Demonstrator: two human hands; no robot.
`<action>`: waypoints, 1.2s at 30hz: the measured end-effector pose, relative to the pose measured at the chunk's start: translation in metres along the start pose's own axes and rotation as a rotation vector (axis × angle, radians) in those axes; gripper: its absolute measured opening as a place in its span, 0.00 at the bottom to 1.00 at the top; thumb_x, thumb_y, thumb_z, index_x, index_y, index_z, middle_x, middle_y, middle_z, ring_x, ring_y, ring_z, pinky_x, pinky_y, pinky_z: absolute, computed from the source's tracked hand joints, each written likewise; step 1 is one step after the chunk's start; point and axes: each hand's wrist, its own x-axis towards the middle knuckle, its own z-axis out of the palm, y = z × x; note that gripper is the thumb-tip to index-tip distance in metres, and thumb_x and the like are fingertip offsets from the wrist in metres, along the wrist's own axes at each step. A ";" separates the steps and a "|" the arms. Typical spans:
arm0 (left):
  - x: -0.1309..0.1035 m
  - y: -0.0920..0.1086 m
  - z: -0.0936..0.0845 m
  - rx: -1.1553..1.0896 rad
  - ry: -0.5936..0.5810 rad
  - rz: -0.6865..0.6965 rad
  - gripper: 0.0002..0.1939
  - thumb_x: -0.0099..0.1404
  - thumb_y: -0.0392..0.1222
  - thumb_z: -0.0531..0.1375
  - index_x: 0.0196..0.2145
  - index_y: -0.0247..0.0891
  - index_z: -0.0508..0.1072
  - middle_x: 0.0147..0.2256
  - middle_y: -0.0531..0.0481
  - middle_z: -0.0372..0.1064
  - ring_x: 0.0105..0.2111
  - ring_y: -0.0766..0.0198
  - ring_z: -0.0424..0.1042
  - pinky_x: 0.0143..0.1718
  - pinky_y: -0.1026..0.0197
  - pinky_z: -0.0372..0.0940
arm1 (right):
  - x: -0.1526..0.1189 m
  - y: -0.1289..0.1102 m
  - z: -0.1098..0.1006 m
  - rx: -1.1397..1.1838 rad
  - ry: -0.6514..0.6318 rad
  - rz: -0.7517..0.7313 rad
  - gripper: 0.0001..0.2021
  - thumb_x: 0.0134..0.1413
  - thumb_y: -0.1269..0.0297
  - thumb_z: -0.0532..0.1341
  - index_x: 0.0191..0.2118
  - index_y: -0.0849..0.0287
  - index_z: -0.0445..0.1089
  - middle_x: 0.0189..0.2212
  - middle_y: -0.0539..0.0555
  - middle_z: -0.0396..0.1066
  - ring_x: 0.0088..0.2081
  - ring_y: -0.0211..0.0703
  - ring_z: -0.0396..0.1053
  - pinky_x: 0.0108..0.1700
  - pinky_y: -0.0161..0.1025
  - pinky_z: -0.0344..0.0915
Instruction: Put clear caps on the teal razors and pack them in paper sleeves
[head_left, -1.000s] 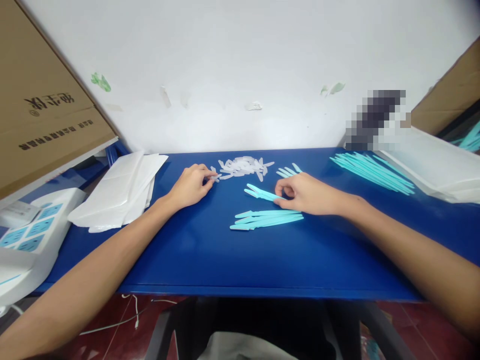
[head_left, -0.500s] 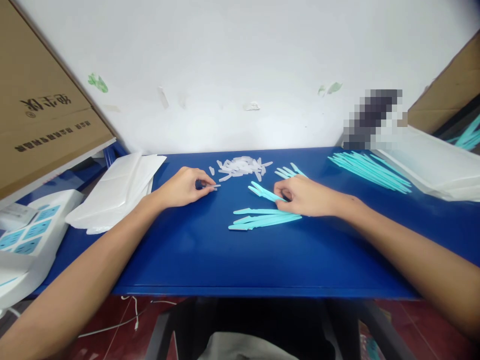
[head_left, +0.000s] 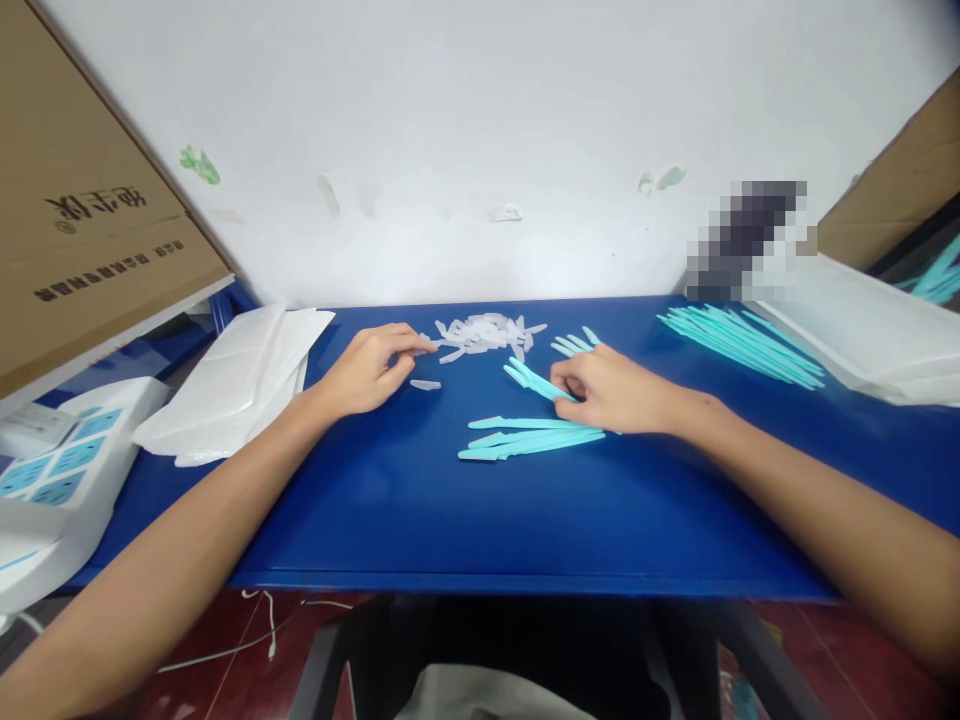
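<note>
Here, left hand (head_left: 371, 368): palm down over the counter (head_left: 450, 530), thumb and index finger parted, the index finger at the near left edge of the translucent pile (head_left: 484, 333); whether it touches a piece cannot be told
Right hand (head_left: 619, 390): thumb and curled fingers pinched on the held teal sticks (head_left: 525, 378)
Held sticks: heads fanned toward the left hand, the other ends concealed by the right hand, so their full length and exact count are hidden
Loose translucent piece (head_left: 425, 385): flat on the counter, just on the near side of the left fingertips, apart from the pile
Pile: between the hands and a little beyond them; pieces overlap too much to count, some at its left partly covered by the left hand
Near teal sticks (head_left: 532, 440): on the near side of the right hand, heads pointing left, right ends close under that hand
Far teal sticks (head_left: 577, 344): just beyond the right hand, tips showing, the rest blocked by it
Teal bundle (head_left: 742, 345): well to the right of the right hand
White tray (head_left: 862, 330): farther right, cut off by the picture's edge
Pixelated patch (head_left: 750, 230): beyond the right hand, masking what is there
White packets (head_left: 232, 370): left of the left hand
Power strip (head_left: 90, 425): farther left, partly cut off
</note>
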 end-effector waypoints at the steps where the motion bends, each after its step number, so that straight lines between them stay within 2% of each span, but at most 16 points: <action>1: 0.000 0.000 -0.001 0.001 -0.005 0.011 0.18 0.70 0.34 0.52 0.48 0.37 0.80 0.40 0.47 0.77 0.36 0.62 0.75 0.38 0.60 0.66 | 0.000 0.000 0.000 -0.016 0.013 -0.009 0.10 0.52 0.62 0.58 0.24 0.55 0.57 0.17 0.43 0.58 0.22 0.37 0.51 0.35 0.40 0.51; 3: 0.000 -0.001 -0.001 0.007 -0.010 0.028 0.17 0.72 0.36 0.53 0.50 0.38 0.80 0.41 0.47 0.78 0.37 0.61 0.75 0.39 0.60 0.67 | 0.000 0.000 0.001 -0.035 0.028 -0.023 0.12 0.52 0.63 0.58 0.23 0.55 0.55 0.16 0.42 0.55 0.22 0.36 0.49 0.38 0.41 0.51; 6: 0.000 -0.004 -0.003 0.036 -0.017 0.049 0.16 0.75 0.42 0.54 0.51 0.38 0.79 0.41 0.45 0.77 0.40 0.59 0.76 0.42 0.58 0.68 | 0.000 0.000 0.001 -0.009 0.012 -0.016 0.12 0.51 0.64 0.59 0.23 0.55 0.55 0.15 0.43 0.55 0.21 0.36 0.50 0.33 0.40 0.49; 10: 0.000 -0.006 -0.004 0.086 -0.063 0.068 0.17 0.76 0.45 0.51 0.48 0.37 0.79 0.51 0.40 0.74 0.50 0.53 0.74 0.51 0.52 0.68 | -0.002 -0.001 -0.001 0.026 -0.025 0.019 0.09 0.52 0.63 0.59 0.25 0.54 0.59 0.17 0.45 0.59 0.21 0.37 0.53 0.28 0.40 0.46; 12: -0.001 -0.006 -0.004 0.086 -0.110 0.041 0.17 0.76 0.45 0.51 0.51 0.38 0.76 0.49 0.41 0.76 0.48 0.53 0.75 0.49 0.53 0.68 | -0.002 -0.002 -0.001 0.015 -0.024 0.013 0.08 0.52 0.64 0.59 0.26 0.54 0.60 0.17 0.45 0.59 0.20 0.37 0.54 0.27 0.40 0.46; 15: -0.001 -0.006 -0.004 0.046 -0.147 -0.031 0.16 0.74 0.45 0.54 0.56 0.39 0.71 0.42 0.46 0.78 0.39 0.57 0.77 0.41 0.58 0.68 | -0.001 -0.001 -0.001 -0.008 -0.013 -0.006 0.06 0.53 0.64 0.59 0.27 0.54 0.62 0.18 0.45 0.61 0.21 0.38 0.55 0.27 0.40 0.48; 18: -0.001 -0.005 -0.005 0.072 -0.180 -0.015 0.11 0.74 0.45 0.55 0.46 0.40 0.75 0.37 0.48 0.78 0.35 0.60 0.76 0.37 0.60 0.65 | 0.001 0.003 0.002 -0.042 0.047 -0.050 0.06 0.55 0.64 0.59 0.28 0.55 0.64 0.24 0.49 0.66 0.26 0.40 0.61 0.30 0.40 0.52; 20: -0.001 -0.005 -0.006 0.122 -0.200 0.026 0.13 0.74 0.46 0.54 0.41 0.40 0.77 0.37 0.47 0.78 0.36 0.58 0.75 0.38 0.58 0.65 | 0.003 0.007 0.005 -0.074 0.109 -0.092 0.07 0.56 0.62 0.58 0.29 0.56 0.66 0.31 0.53 0.70 0.31 0.43 0.65 0.34 0.40 0.55; 23: 0.000 -0.002 -0.009 0.157 -0.207 0.044 0.16 0.74 0.46 0.53 0.43 0.41 0.80 0.40 0.45 0.80 0.40 0.55 0.76 0.42 0.55 0.66 | 0.005 0.011 0.008 -0.118 0.198 -0.108 0.09 0.59 0.59 0.57 0.31 0.56 0.68 0.34 0.54 0.72 0.37 0.47 0.68 0.42 0.44 0.57; 26: 0.000 0.004 -0.012 0.185 -0.266 0.004 0.19 0.73 0.51 0.54 0.46 0.40 0.81 0.42 0.44 0.80 0.43 0.52 0.76 0.44 0.53 0.67 | 0.006 0.011 0.008 -0.114 0.280 -0.080 0.10 0.60 0.59 0.58 0.30 0.57 0.69 0.30 0.52 0.74 0.35 0.46 0.70 0.47 0.47 0.56; 30: 0.001 0.006 -0.014 0.193 -0.351 -0.028 0.21 0.67 0.55 0.60 0.47 0.39 0.82 0.44 0.44 0.79 0.43 0.51 0.76 0.44 0.52 0.68 | 0.006 0.010 0.007 -0.009 0.346 -0.004 0.09 0.59 0.58 0.59 0.32 0.56 0.71 0.28 0.51 0.76 0.29 0.43 0.70 0.38 0.41 0.59; 32: 0.000 0.003 -0.014 0.179 -0.353 -0.014 0.19 0.67 0.53 0.60 0.46 0.39 0.82 0.45 0.45 0.78 0.42 0.52 0.77 0.44 0.53 0.68 | 0.006 0.010 0.008 0.023 0.386 0.014 0.10 0.61 0.57 0.58 0.35 0.56 0.72 0.29 0.52 0.77 0.29 0.44 0.71 0.33 0.40 0.59; 36: 0.000 -0.004 -0.008 0.127 -0.326 0.025 0.16 0.70 0.47 0.57 0.45 0.39 0.83 0.43 0.45 0.78 0.39 0.56 0.77 0.42 0.56 0.69 | 0.007 0.012 0.010 0.017 0.419 -0.044 0.10 0.63 0.58 0.57 0.39 0.57 0.71 0.32 0.54 0.78 0.30 0.45 0.73 0.34 0.39 0.61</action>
